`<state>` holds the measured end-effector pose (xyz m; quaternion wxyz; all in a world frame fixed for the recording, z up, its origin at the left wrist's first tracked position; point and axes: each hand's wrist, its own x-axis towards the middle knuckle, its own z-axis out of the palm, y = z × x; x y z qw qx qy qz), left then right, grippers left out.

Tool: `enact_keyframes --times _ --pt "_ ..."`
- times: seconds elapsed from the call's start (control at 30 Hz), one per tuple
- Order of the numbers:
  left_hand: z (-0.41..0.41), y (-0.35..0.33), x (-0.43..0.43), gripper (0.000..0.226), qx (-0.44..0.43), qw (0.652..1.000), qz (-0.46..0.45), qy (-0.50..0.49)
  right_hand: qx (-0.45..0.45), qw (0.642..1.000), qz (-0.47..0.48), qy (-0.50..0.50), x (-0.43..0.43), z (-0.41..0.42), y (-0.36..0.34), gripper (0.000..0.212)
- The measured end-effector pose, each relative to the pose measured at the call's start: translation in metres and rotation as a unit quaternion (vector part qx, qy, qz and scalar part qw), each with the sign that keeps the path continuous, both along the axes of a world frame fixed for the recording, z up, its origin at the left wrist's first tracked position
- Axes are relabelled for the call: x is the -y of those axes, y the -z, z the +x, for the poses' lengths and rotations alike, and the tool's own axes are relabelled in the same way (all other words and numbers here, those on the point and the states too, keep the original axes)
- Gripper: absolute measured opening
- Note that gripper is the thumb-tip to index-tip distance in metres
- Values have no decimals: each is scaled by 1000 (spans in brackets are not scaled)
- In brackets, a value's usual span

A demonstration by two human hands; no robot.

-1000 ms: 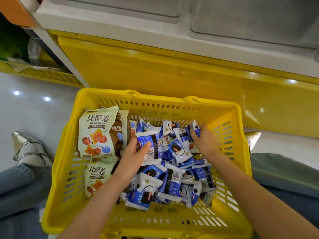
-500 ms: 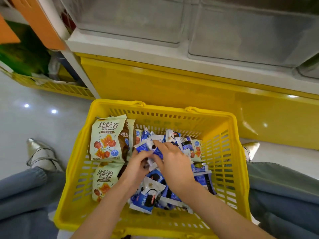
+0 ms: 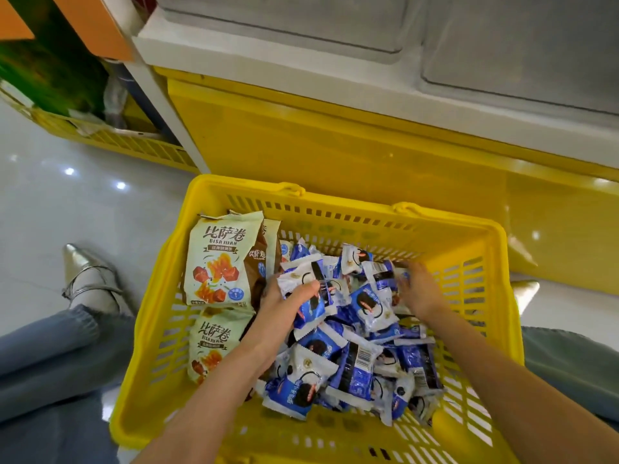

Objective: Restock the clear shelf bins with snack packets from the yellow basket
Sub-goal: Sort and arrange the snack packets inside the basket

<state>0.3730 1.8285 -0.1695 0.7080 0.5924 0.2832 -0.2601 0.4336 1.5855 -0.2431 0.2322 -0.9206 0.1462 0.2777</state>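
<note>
The yellow basket (image 3: 495, 259) stands on the floor before me. It holds several small blue-and-white snack packets (image 3: 355, 363) heaped in the middle and right. Cream bags with red print (image 3: 217, 259) lie along its left side. My left hand (image 3: 278, 303) grips a bunch of the blue-and-white packets (image 3: 308, 286) in the heap's upper left. My right hand (image 3: 418, 289) is blurred over the heap's far right, fingers among the packets there; its grip is unclear. Clear shelf bins (image 3: 522, 58) sit above on the white shelf.
A yellow panel (image 3: 335, 142) below the shelf stands right behind the basket. Another yellow basket (image 3: 110, 142) with goods sits at the far left. My denim-clad legs and silver shoes (image 3: 87, 276) flank the basket on the glossy white floor.
My right hand has left my left hand and moved right to the heap's far right side. My left hand still holds its bunch of packets. The view has tilted up slightly.
</note>
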Motion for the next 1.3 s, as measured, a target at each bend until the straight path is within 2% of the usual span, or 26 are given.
enact_keyframes --times 0.03,0.1,0.13,0.23,0.3,0.4,0.5,0.6,0.67,0.73,0.83,0.9,0.97,1.03,1.13,1.2,1.3 --pt "1 3 -1 82 -4 1000 -2 4 -21 999 -19 -17 4 3 8 42" --pt "2 6 -2 53 -13 1000 -6 15 -49 997 -43 -47 4 8 17 45" --pt "2 7 -2 46 -20 1000 -5 19 -56 996 -50 -56 4 11 21 48" --pt "3 12 -1 48 -26 999 2 18 -59 992 -84 -78 6 14 25 47" --pt "4 12 0 48 -28 999 5 17 -47 992 -93 -71 9 17 22 33" --pt "1 17 2 63 -16 1000 2 16 -20 995 -84 -54 10 19 8 17" --pt "1 15 5 50 6 1000 12 28 10 991 -94 -92 5 17 -12 18" --pt "3 13 11 40 53 994 69 65 49 984 -113 -126 -1 12 -34 30" --pt "4 8 15 32 89 983 133 94 86 974 -148 -148 -4 8 -51 27" --pt "4 5 21 40 127 960 203 145 137 961 -175 -167 -5 6 -71 15" --pt "3 2 29 65 113 922 292 226 196 943 -197 -182 -2 3 -102 17" --pt "-1 -2 34 67 125 907 334 224 227 935 -195 -192 -1 -1 -124 20" --pt "-5 -10 36 66 185 874 399 208 260 932 -170 -185 -3 -8 -149 20" --pt "-10 -22 37 64 249 879 372 162 295 929 -122 -190 -7 -17 -173 15" --pt "-18 -45 33 71 300 909 252 143 274 928 -30 -250 -16 -29 -201 7" --pt "-25 -61 26 79 283 932 173 148 238 936 43 -257 -25 -38 -212 5" --pt "-39 -77 10 80 221 964 99 112 224 944 165 -175 -38 -51 -218 18"
